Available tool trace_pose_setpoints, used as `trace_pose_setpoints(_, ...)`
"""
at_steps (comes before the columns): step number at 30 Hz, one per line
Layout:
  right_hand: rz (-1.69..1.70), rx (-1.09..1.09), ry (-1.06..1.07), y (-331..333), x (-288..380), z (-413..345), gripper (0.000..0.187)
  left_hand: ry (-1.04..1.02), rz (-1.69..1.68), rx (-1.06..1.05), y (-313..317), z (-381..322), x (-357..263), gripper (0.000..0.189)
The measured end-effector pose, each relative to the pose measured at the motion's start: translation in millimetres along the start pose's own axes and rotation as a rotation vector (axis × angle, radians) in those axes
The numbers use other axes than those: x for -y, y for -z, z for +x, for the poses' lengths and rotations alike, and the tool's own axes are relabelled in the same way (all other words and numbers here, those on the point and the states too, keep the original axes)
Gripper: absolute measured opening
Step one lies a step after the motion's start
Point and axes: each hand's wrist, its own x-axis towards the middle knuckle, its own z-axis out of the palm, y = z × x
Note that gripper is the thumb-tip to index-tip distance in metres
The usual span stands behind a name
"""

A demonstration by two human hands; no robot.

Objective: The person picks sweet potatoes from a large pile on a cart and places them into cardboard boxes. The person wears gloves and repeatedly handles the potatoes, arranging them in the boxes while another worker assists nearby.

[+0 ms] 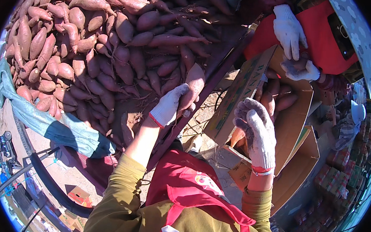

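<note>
My left hand (170, 105), in a white knit glove with a red cuff, grips a large sweet potato (194, 82) over the edge of the cart bed. A big heap of reddish sweet potatoes (122, 60) fills the bed beyond it. Over the near part of an open cardboard box (233, 102), my right hand (257, 131) is held with its dirty gloved palm turned inward and nothing visible in it. Inside that box lie several sweet potatoes (285, 101), some hidden behind my right hand.
Across the box, a co-worker in a red apron (316, 37) has two gloved hands (290, 32) near its far end. Another cardboard box (299, 172) stands beside it. The cart's dark red side rail (186, 122) and a green cloth (55, 126) border the heap. Stacked cartons (332, 176) stand at right.
</note>
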Motion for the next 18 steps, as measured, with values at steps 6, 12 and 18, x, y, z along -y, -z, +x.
trace_pose_setpoints(6,-0.262,0.054,0.025,-45.3,-15.7,4.1,0.057,-0.405,0.799,0.089,-103.3,-84.5,-5.7,0.046)
trace_pose_setpoints(12,0.387,-0.014,0.002,19.9,5.5,4.0,0.055,0.142,0.415,0.309,-139.1,-113.3,26.7,0.04)
trace_pose_setpoints(18,-1.104,-0.14,0.796,1.3,14.6,-29.4,0.073,0.06,0.827,0.1,-130.3,-103.1,59.9,0.039)
